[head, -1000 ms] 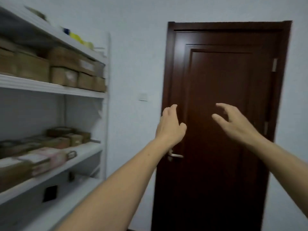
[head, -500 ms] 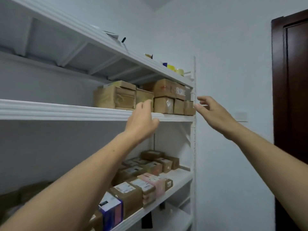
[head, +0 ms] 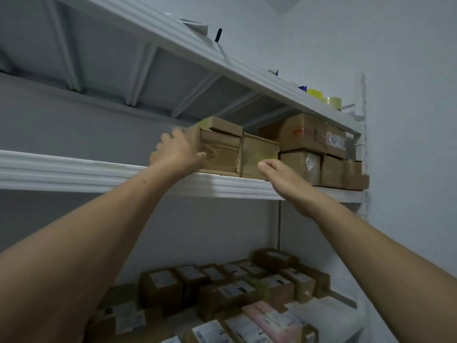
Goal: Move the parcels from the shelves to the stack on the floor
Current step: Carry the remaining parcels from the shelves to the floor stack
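Observation:
On the middle shelf (head: 74, 169) stands a row of brown cardboard parcels. My left hand (head: 175, 152) grips the left end of the leftmost parcel (head: 220, 154), fingers up its side and thumb on its front. A small flat box (head: 225, 128) lies on top of that parcel. My right hand (head: 282, 179) is spread, fingertips at the lower front of the neighbouring taped parcel (head: 259, 151); I cannot tell if it touches. The stack on the floor is out of view.
More parcels (head: 309, 137) are stacked two high at the right end of the middle shelf. The lower shelf holds several labelled parcels (head: 235, 288) and a pink one (head: 267, 315). Yellow tape rolls (head: 331, 100) sit on the top shelf. A white wall (head: 408, 144) bounds the right.
My view turned left from the dark door to the shelves. Both hands rose and reached in; the left one took hold of the leftmost parcel's end, the right came to the neighbouring parcel.

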